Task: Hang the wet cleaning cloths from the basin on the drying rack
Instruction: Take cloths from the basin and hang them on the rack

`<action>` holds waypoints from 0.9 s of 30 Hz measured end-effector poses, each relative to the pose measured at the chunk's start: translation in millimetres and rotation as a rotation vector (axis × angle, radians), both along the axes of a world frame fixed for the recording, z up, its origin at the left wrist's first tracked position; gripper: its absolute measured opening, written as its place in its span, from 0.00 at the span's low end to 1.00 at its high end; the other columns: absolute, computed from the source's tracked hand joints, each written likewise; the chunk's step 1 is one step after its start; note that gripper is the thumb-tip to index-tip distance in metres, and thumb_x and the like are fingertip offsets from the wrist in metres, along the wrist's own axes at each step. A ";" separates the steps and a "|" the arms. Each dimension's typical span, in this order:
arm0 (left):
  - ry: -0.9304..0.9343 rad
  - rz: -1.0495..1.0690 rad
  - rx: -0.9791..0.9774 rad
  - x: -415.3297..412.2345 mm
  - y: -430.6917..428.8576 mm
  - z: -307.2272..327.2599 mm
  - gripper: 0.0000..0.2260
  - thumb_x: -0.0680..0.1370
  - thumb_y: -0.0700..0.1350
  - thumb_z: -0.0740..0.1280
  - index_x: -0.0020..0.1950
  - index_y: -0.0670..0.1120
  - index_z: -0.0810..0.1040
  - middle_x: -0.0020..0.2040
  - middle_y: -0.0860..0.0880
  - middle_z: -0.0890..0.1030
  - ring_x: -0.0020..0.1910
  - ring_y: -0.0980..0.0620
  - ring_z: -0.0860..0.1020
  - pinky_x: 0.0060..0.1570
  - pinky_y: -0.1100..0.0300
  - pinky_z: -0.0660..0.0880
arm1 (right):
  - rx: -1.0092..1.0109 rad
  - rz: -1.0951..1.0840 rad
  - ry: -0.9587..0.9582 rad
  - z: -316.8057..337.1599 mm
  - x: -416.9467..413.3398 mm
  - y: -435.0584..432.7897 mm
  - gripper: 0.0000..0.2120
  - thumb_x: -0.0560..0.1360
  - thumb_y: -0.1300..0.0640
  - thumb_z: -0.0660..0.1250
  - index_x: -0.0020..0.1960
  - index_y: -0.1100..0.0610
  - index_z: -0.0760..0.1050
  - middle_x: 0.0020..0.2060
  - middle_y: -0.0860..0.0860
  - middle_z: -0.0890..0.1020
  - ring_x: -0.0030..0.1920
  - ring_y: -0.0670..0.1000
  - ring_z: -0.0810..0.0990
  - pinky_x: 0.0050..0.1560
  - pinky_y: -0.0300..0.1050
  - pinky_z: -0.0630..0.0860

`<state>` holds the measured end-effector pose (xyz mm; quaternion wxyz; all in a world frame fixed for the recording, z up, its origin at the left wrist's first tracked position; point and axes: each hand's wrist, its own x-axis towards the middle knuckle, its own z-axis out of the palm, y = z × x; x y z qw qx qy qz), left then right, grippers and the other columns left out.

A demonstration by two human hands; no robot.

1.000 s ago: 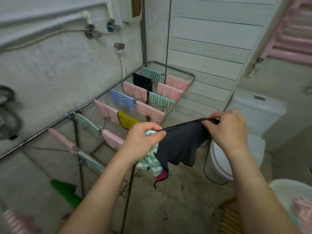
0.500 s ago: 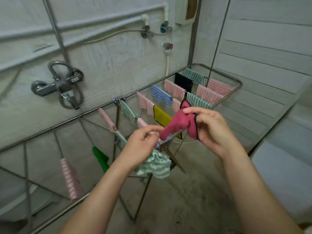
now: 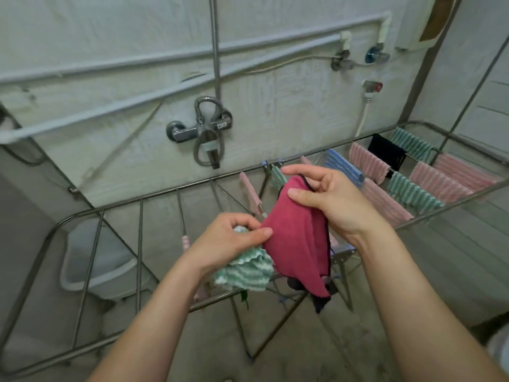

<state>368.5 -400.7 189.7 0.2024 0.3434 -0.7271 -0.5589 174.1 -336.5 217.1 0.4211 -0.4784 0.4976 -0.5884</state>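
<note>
1. Head view looks down over the drying rack (image 3: 165, 192), which runs from the lower left of the frame up to the right edge, in front of a wall with a shower mixer (image 3: 202, 130)
2. Just below centre, the left hand (image 3: 225, 244) has its fingers curled round a bunched green-striped cloth (image 3: 245, 272), while its thumb and forefinger tip also nip the near edge of the crimson cloth (image 3: 297, 244)
3. At centre, the right hand (image 3: 330, 205) pinches the top of the crimson cloth between thumb and fingers, with the forefinger stretched out above it
4. That cloth hangs folded between the two hands over the middle of the rack; whether its lower end brushes the near rail I cannot tell
5. Toward the upper right the rails are full: pink-striped cloths (image 3: 369, 162), a blue-striped cloth (image 3: 343, 166) and a black cloth (image 3: 387, 150), while a bare rail (image 3: 140, 230) and its neighbours stand free at the left
6. I cannot plainly make out the basin; a white tub (image 3: 93, 260) shows beneath the rack at lower left
7. To my eye the step in hand is opening out the crimson cloth before draping it
8. The next move calls for spreading it by its corners and laying it evenly over a free rail, and since the left hand is already loaded with the green-striped cloth, its hold on the edge looks slight and could slip
</note>
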 end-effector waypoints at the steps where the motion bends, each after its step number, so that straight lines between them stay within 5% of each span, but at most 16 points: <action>1: -0.022 0.039 -0.018 12.0 -9.5 1.1 0.12 0.67 0.50 0.75 0.40 0.42 0.83 0.40 0.45 0.84 0.41 0.53 0.80 0.51 0.54 0.76 | -0.023 -0.042 0.135 1.4 6.0 -9.8 0.16 0.71 0.71 0.69 0.49 0.52 0.79 0.41 0.45 0.82 0.45 0.45 0.77 0.54 0.39 0.72; 5: -0.113 0.117 -0.168 43.1 -43.3 6.8 0.07 0.66 0.47 0.78 0.38 0.49 0.82 0.39 0.50 0.85 0.43 0.53 0.81 0.51 0.54 0.75 | -0.078 -0.246 0.495 3.1 25.8 -51.3 0.14 0.70 0.66 0.71 0.37 0.48 0.77 0.34 0.43 0.80 0.36 0.42 0.77 0.42 0.39 0.71; 10: -0.247 0.229 -0.353 68.2 -96.2 0.5 0.09 0.69 0.45 0.75 0.38 0.51 0.75 0.32 0.55 0.78 0.31 0.57 0.76 0.35 0.61 0.71 | -0.108 -0.419 0.651 -5.4 44.4 -114.6 0.13 0.70 0.62 0.72 0.35 0.45 0.76 0.30 0.41 0.78 0.33 0.40 0.75 0.39 0.39 0.71; 14: -0.277 0.400 -0.458 86.0 -143.6 -4.7 0.06 0.71 0.46 0.74 0.39 0.57 0.79 0.32 0.57 0.77 0.34 0.56 0.77 0.36 0.58 0.72 | -0.018 -0.390 0.454 -10.4 52.2 -145.8 0.14 0.69 0.65 0.74 0.41 0.46 0.78 0.32 0.48 0.76 0.32 0.45 0.70 0.38 0.40 0.68; 17: -0.318 0.477 -0.537 94.8 -183.5 -8.3 0.07 0.73 0.44 0.71 0.40 0.57 0.77 0.35 0.59 0.77 0.38 0.55 0.77 0.36 0.61 0.67 | 0.074 -0.222 0.135 -14.0 70.9 -164.4 0.17 0.70 0.71 0.71 0.54 0.54 0.78 0.39 0.55 0.79 0.37 0.51 0.75 0.41 0.43 0.74; 19: -0.328 0.540 -0.575 95.7 -208.7 -12.1 0.05 0.73 0.43 0.69 0.41 0.54 0.76 0.36 0.57 0.77 0.37 0.54 0.76 0.35 0.60 0.66 | 0.152 -0.138 0.012 -17.1 83.9 -175.1 0.15 0.71 0.71 0.70 0.53 0.55 0.79 0.40 0.55 0.81 0.35 0.47 0.79 0.35 0.38 0.76; 23: -0.341 0.635 -0.602 92.9 -251.0 -26.4 0.05 0.74 0.46 0.67 0.41 0.50 0.71 0.34 0.55 0.73 0.36 0.50 0.72 0.35 0.57 0.63 | 0.255 -0.069 -0.008 -25.5 103.4 -189.6 0.10 0.72 0.71 0.69 0.44 0.56 0.80 0.28 0.49 0.77 0.21 0.41 0.71 0.20 0.33 0.66; 27: -0.433 0.652 -0.552 85.5 -285.5 -43.7 0.08 0.77 0.51 0.63 0.43 0.48 0.69 0.33 0.53 0.70 0.37 0.47 0.70 0.37 0.55 0.63 | 0.260 -0.187 0.021 -47.6 120.6 -204.7 0.06 0.72 0.69 0.70 0.45 0.59 0.81 0.33 0.50 0.76 0.26 0.42 0.72 0.20 0.34 0.67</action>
